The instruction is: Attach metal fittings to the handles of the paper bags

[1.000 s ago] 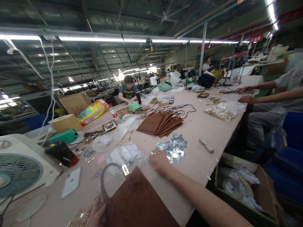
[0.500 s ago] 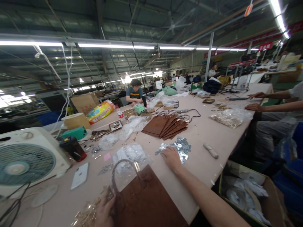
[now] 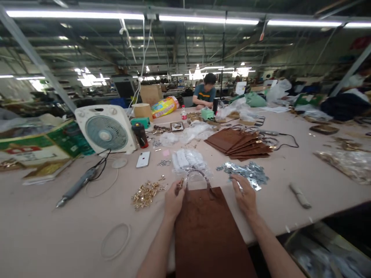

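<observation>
In front of me a brown bag panel (image 3: 203, 220) with a looped handle (image 3: 198, 172) lies at the table's near edge. My left hand (image 3: 174, 200) is closed at the panel's upper left corner, with a small gold-coloured metal piece (image 3: 181, 183) at its fingertips. To the right of the panel, my right hand (image 3: 245, 197) is pinched at the near side of a pile of flat silver metal plates (image 3: 252, 172). A small shiny plate (image 3: 240, 186) shows between its fingers. Gold-coloured metal fittings (image 3: 146, 195) lie heaped left of my left hand.
Beyond are a plastic-wrapped bundle (image 3: 188, 160), a phone (image 3: 143, 159) and stacked brown panels (image 3: 234, 142). A corded tool (image 3: 77, 187) and fan (image 3: 106, 129) stand left; a grey roll (image 3: 300, 196) lies right. Another person (image 3: 204, 94) sits across the table.
The view has swung left. My left hand has come from the gold fittings to the panel's corner. My right hand has drawn back from the silver pile towards the panel, a small plate at its fingers.
</observation>
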The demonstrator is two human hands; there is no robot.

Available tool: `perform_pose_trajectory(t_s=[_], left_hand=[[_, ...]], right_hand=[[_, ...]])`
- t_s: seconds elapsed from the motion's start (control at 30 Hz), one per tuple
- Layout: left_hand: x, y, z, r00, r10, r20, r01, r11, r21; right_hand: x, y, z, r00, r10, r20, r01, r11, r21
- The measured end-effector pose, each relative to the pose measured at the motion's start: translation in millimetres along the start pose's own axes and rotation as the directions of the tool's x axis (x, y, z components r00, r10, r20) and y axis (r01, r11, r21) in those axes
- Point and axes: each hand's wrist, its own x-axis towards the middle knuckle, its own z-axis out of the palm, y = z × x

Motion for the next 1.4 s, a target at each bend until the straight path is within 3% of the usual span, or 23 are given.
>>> perform_pose_trajectory(t_s=[0.13,0.3,0.47,0.57,0.67,0.8,0.93,1.03,1.13,1.27,1.4], left_hand=[[-4.7,2.7,4.1,0.999,0.018,-0.043,-0.013,0.993,0.121],[-10.7,7.4,17.5,0.997,0.074,-0.022,-0.066,0.969,0.239],[-23.0,20.0,22.4,0.958,0.196,0.207,-0.261,0.894,0.363],[-27.0,22.2,19.5,0.942,0.211,0.262,-0.308,0.852,0.422],[-29.4,21.4,17.3,0.943,0.22,0.25,-0.311,0.849,0.426],[-36.6,21.9,14.4,0.967,0.24,0.092,-0.256,0.92,0.296],[-40.2,22.2,-6.5,0.973,0.205,-0.103,-0.173,0.951,0.258],[-29.9,17.7,-39.4,0.966,0.172,-0.195,-0.109,0.949,0.294],[-10.2,8.1,-76.3,0.96,0.133,-0.246,-0.039,0.935,0.353],[15.9,-6.9,-106.3,0.975,0.087,-0.202,0.011,0.899,0.439],[37.7,-17.2,-103.6,0.997,0.034,-0.072,0.009,0.853,0.522]], right_hand=[[-18.4,-23.2,-10.6,0.975,0.187,0.121,-0.205,0.966,0.156],[-22.1,-33.8,-14.5,0.891,0.305,0.335,-0.398,0.88,0.258],[-20.8,-23.2,-17.4,0.832,0.301,0.467,-0.407,0.902,0.144],[-21.5,-9.2,-10.7,0.812,0.323,0.486,-0.384,0.923,0.028],[-24.1,-2.0,-0.3,0.803,0.318,0.504,-0.351,0.936,-0.032],[-32.5,-5.8,0.4,0.825,0.312,0.471,-0.312,0.947,-0.08],[-39.3,-11.7,-10.4,0.835,0.317,0.449,-0.296,0.948,-0.119],[-40.0,-15.5,-14.4,0.827,0.331,0.454,-0.31,0.943,-0.123],[-39.0,-19.0,-13.7,0.849,0.293,0.44,-0.274,0.956,-0.107],[-38.0,-20.7,-12.6,0.871,0.233,0.432,-0.217,0.972,-0.087],[-38.3,-18.5,-12.4,0.87,0.239,0.432,-0.224,0.971,-0.086]])
